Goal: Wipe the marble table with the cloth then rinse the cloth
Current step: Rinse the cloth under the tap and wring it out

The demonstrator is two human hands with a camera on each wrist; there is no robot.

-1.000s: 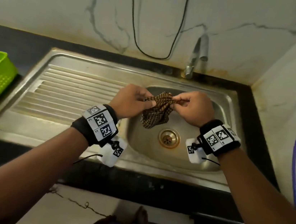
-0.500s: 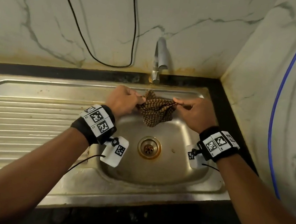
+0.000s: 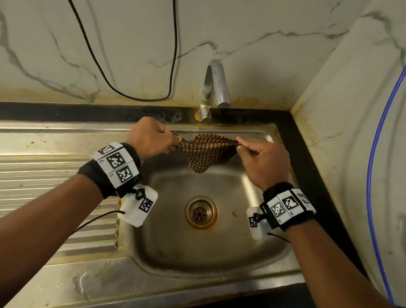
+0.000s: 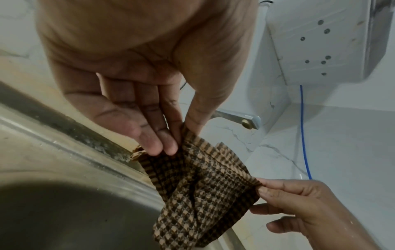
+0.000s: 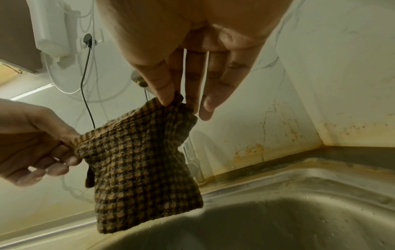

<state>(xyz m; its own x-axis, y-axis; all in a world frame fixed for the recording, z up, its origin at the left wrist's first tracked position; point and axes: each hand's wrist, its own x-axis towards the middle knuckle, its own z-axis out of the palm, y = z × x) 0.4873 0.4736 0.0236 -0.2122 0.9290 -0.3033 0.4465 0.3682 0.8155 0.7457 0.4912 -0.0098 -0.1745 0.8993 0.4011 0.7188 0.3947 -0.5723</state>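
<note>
Cloth (image 3: 205,154), brown-and-tan check, hangs above the back of the sink basin (image 3: 209,253), stretched between both hands and sagging to a point in the middle. Head view: left hand (image 3: 152,138) pinches the cloth's left edge, fingers curled; right hand (image 3: 264,162) pinches the right edge between thumb and forefinger. Tap (image 3: 214,88) stands just behind the cloth, spout curving over toward it. Drain (image 3: 200,211) sits nearer the person, below the cloth. Black cable (image 3: 130,66) loops down the marble wall (image 3: 266,20); blue cable (image 3: 386,126) runs down the right-hand wall. Marker bands on both wrists.

Left wrist view — thumb and fingertips (image 4: 158,145) of the left hand (image 4: 141,94) close on a gathered corner of cloth (image 4: 203,194); right hand (image 4: 303,204) nips the opposite edge. Tap spout (image 4: 239,119) shows behind.

Right wrist view — right hand (image 5: 192,71) holds the top edge of cloth (image 5: 141,167) between thumb and forefinger, the other fingers extended and loose; left hand (image 5: 32,140) grips the far edge. Cloth hangs free over the basin (image 5: 278,225), not touching the steel
</note>
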